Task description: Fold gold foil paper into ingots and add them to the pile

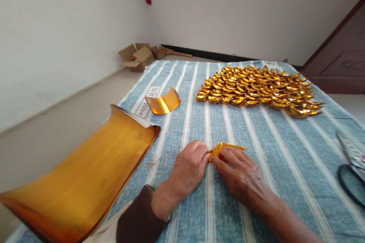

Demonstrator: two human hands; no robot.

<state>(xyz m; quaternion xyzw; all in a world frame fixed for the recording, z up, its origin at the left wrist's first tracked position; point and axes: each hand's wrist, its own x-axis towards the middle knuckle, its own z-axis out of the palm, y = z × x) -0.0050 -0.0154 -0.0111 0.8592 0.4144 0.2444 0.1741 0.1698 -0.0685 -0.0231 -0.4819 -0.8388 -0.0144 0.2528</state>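
Note:
A small folded piece of gold foil paper (232,146) lies on the striped tablecloth between my two hands. My left hand (191,165) is closed, its thumb and fingers pinching the left end of the paper. With bent fingers, my right hand (242,172) presses on the paper's near side; the spot under the fingertips is hidden. To the left is a large stack of gold foil sheets (85,171), its edges curling up. Beyond it rests a smaller curved stack of gold sheets (164,101).
Rows of folded gold paper ingots (253,87) cover the far right of the table. Black-handled scissors (349,174) lie at the right edge. An open cardboard box (138,59) stands on the floor past the far left corner. The tablecloth (196,121) is blue with white stripes.

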